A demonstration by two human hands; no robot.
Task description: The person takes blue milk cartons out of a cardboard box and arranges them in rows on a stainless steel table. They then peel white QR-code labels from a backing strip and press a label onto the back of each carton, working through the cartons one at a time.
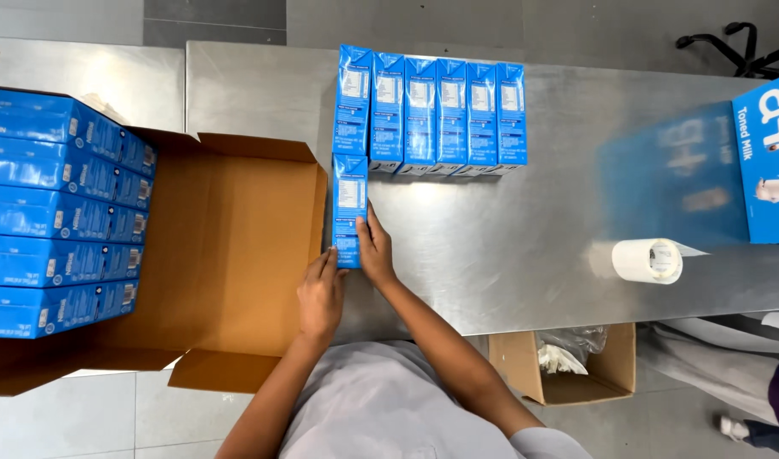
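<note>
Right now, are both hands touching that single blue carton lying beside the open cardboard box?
Touching. The head view shows the left hand at the blue carton's lower left edge, and the right hand pressed along its right edge.

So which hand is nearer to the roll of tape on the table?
Right. The right hand rests on the single blue carton's right edge, on the side facing the tape roll; the left hand sits beyond it, by the cardboard box.

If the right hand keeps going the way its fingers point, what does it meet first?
The right hand points up the table beside the single carton. Straight on, it would likely meet the carton row, near its second carton.
</note>
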